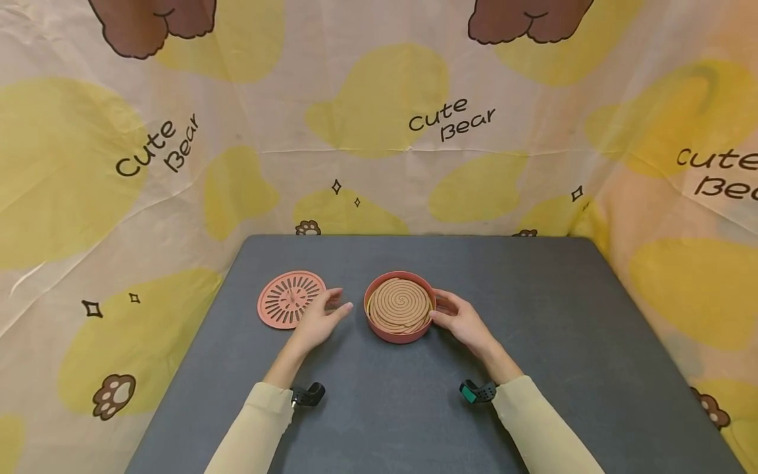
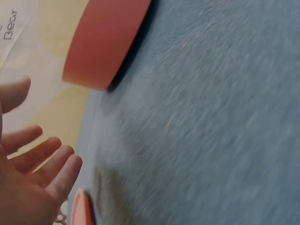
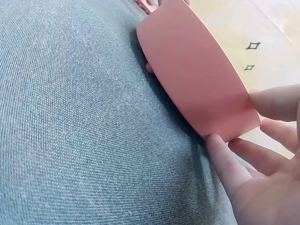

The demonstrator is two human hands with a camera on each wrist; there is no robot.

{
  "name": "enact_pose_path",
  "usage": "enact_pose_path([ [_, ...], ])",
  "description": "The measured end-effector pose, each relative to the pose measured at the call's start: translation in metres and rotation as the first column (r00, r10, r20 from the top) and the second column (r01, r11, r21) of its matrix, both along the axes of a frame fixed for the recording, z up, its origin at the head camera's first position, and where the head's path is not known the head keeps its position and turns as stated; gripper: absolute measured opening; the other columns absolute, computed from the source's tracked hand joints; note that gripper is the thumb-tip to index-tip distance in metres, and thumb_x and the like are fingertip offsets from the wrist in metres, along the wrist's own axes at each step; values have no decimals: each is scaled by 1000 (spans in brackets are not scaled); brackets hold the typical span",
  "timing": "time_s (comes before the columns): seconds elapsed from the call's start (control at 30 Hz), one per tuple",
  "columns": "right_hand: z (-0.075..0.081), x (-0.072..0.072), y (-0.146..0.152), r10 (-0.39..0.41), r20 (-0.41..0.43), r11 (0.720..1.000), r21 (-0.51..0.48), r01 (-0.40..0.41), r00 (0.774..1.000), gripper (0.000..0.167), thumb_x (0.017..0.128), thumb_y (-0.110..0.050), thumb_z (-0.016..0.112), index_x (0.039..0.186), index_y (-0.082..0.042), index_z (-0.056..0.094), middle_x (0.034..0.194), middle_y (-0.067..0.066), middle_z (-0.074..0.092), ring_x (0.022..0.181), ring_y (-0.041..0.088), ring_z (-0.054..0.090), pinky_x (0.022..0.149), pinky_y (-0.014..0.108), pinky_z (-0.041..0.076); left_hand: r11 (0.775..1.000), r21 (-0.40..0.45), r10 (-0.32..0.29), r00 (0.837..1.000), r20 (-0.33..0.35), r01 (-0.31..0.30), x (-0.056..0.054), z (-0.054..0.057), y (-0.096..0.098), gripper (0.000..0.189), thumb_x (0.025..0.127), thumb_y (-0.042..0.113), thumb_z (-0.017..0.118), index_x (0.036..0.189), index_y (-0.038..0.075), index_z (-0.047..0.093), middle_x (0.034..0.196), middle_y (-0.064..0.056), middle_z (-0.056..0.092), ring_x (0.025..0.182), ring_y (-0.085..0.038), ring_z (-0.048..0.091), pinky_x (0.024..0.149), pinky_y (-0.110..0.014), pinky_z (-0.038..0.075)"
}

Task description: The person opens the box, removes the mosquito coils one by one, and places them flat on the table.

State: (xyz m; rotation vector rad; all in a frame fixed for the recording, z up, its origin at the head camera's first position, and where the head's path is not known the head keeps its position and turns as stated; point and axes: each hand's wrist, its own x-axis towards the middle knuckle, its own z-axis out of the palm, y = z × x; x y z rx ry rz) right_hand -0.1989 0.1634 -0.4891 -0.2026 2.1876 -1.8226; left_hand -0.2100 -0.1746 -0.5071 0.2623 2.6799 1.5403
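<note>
A round red mosquito coil box (image 1: 400, 338) stands on the table with its top uncovered. Tan spiral mosquito coils (image 1: 401, 304) lie stacked inside it. My right hand (image 1: 464, 322) holds the box by its right side; in the right wrist view the thumb (image 3: 276, 103) is at the rim and the fingers lie along the wall (image 3: 197, 75) and lower edge. The slotted pink lid (image 1: 283, 299) lies flat left of the box. My left hand (image 1: 320, 320), its fingers apart and holding nothing, hovers between lid and box, hiding the lid's right edge.
The dark grey table (image 1: 562, 342) reaches back to a hanging cloth (image 1: 379, 99) with bear prints, which also runs along both sides. A dark band (image 1: 308, 395) is on the left wrist and another band (image 1: 476, 392) on the right.
</note>
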Motion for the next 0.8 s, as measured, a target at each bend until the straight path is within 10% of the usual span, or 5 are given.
enact_pose_path([
  [0.5,-30,-13,4,-22,-15,999,-32,21,1000,60,99,-13,68,153,-9,43,149,22,48,135,35,50,102,42,50,976,134,-177,984,28,172,-3,-15,41,84,93,27,78,159,7,30,153,-18,43,134,-34,50,105,-52,45],
  [0.8,-27,-11,-3,-32,-23,999,-8,31,999,59,98,-11,69,152,-9,45,147,22,50,132,35,54,101,43,51,986,60,-162,985,59,158,-8,-16,45,109,82,36,88,163,7,20,161,-17,31,147,-31,34,117,-53,31],
])
